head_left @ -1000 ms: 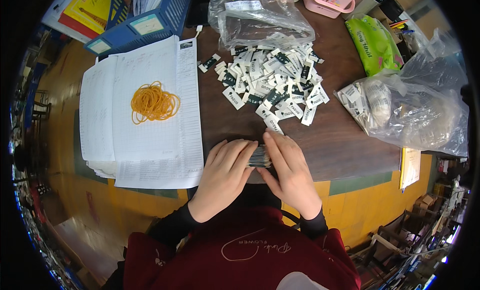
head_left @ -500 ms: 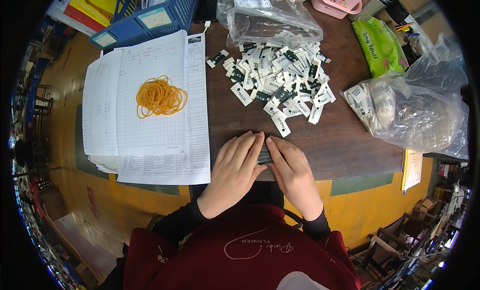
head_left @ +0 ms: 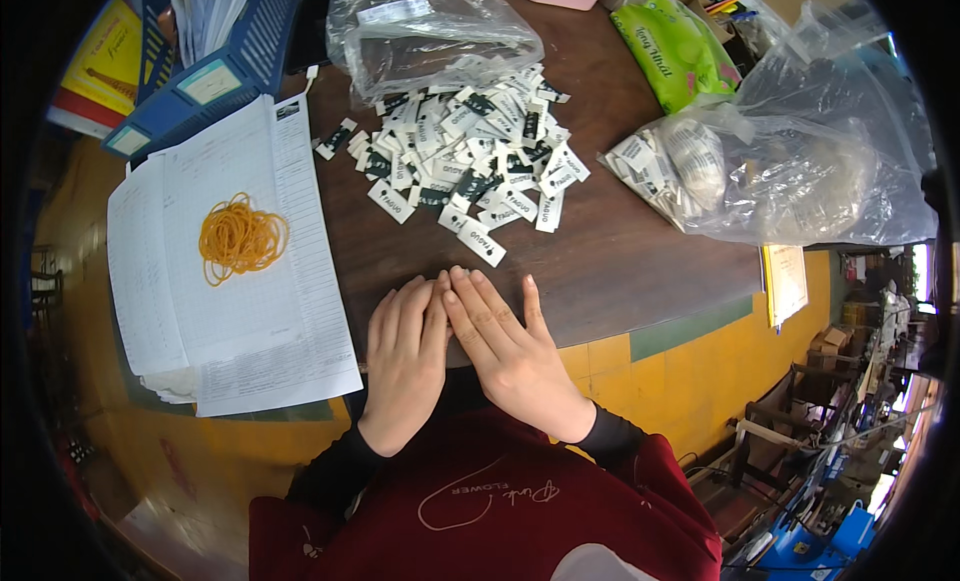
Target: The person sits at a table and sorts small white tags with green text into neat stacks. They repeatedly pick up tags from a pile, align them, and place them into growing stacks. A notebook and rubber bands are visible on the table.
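My left hand (head_left: 408, 331) and my right hand (head_left: 518, 353) meet at the table's near edge, their fingers angled together at the tips. Between them they enclose a small stack of labels, now almost wholly covered by the fingers. Both thumbs are out of sight. The right little finger sticks out apart from the others. Just beyond the fingertips spreads a loose heap of small white and dark printed labels (head_left: 465, 151), with one white label (head_left: 481, 247) lying nearest to my hands.
Orange rubber bands (head_left: 242, 239) lie on an open notebook and papers (head_left: 330, 351) at left. Behind stand a blue file rack (head_left: 215, 81) and a clear plastic bag (head_left: 430, 41). At right are a green packet (head_left: 675, 51) and a bag of wrapped labels (head_left: 690, 166).
The view has shifted, so the table things sit further left. My right hand has closed in against the left, covering the stack seen between them before. Its little finger has spread outward.
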Motion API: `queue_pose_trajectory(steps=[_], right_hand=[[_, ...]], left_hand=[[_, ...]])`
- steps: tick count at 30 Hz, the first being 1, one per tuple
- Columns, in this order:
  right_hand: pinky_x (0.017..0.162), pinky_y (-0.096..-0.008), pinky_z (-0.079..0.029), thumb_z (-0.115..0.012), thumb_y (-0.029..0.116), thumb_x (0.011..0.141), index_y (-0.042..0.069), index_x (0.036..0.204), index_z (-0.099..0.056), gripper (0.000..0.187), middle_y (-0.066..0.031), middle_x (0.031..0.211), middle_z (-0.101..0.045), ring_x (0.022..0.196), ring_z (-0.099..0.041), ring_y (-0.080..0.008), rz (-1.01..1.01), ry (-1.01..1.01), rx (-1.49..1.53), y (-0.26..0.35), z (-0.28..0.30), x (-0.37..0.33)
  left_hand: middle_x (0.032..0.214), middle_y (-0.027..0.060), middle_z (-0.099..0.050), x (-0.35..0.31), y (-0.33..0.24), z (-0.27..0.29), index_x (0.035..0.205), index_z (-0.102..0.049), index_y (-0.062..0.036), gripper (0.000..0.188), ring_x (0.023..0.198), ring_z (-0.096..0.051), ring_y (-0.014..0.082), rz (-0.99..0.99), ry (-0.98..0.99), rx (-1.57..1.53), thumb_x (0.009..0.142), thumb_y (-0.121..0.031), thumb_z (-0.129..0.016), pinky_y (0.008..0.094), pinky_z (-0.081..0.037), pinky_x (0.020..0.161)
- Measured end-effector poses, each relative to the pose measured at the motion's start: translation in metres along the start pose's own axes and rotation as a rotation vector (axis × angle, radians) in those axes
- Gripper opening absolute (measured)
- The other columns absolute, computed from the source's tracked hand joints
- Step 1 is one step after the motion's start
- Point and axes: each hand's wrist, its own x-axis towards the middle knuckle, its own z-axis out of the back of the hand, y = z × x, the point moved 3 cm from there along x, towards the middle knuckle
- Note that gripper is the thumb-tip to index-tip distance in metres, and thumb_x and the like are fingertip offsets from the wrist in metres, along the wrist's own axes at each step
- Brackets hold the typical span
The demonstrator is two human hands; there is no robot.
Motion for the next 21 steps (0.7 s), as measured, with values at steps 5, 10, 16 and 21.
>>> queue_pose_trajectory(steps=[5,10,16,21], right_hand=[[0.117,-0.0506,-0.034,-0.060,0.011,0.086,-0.002,0.141,-0.053,0.057,-0.0144,0.142,-0.056,0.134,-0.053,-0.0254,-0.024,-0.076,0.027,-0.012,0.000,0.011],[0.105,-0.0425,-0.047,-0.072,0.004,0.077,-0.001,0.129,-0.063,0.053,-0.0117,0.119,-0.062,0.115,-0.061,-0.0278,0.048,-0.177,0.221,-0.020,0.006,0.010],[0.094,-0.0413,-0.049,-0.075,0.002,0.075,-0.001,0.128,-0.064,0.054,-0.0116,0.117,-0.062,0.111,-0.062,-0.0296,0.016,-0.174,0.317,-0.023,-0.001,0.009],[0.095,-0.0413,-0.049,-0.074,0.002,0.076,-0.001,0.129,-0.063,0.054,-0.0126,0.119,-0.062,0.113,-0.061,-0.0310,0.003,-0.160,0.368,-0.025,-0.002,0.009]], left_hand=[[0.127,0.0153,-0.053,0.004,0.001,0.003,0.131,-0.052,0.0039,0.048,0.124,-0.053,0.0323,0.019,0.037,-0.085,0.087,-0.006,-0.068,0.0500,-0.042,0.107],[0.128,0.0140,-0.053,-0.001,0.001,0.009,0.132,-0.054,0.0022,0.048,0.124,-0.054,0.0320,-0.010,0.017,-0.076,0.087,-0.007,-0.069,0.0510,-0.042,0.108],[0.128,0.0123,-0.056,-0.004,0.003,0.002,0.136,-0.056,0.0018,0.053,0.123,-0.057,0.0301,-0.025,-0.008,-0.057,0.086,-0.010,-0.071,0.0506,-0.046,0.105],[0.129,0.0123,-0.057,-0.004,0.005,0.005,0.135,-0.057,0.0024,0.051,0.124,-0.058,0.0300,-0.018,0.007,-0.098,0.087,-0.010,-0.072,0.0501,-0.046,0.104]])
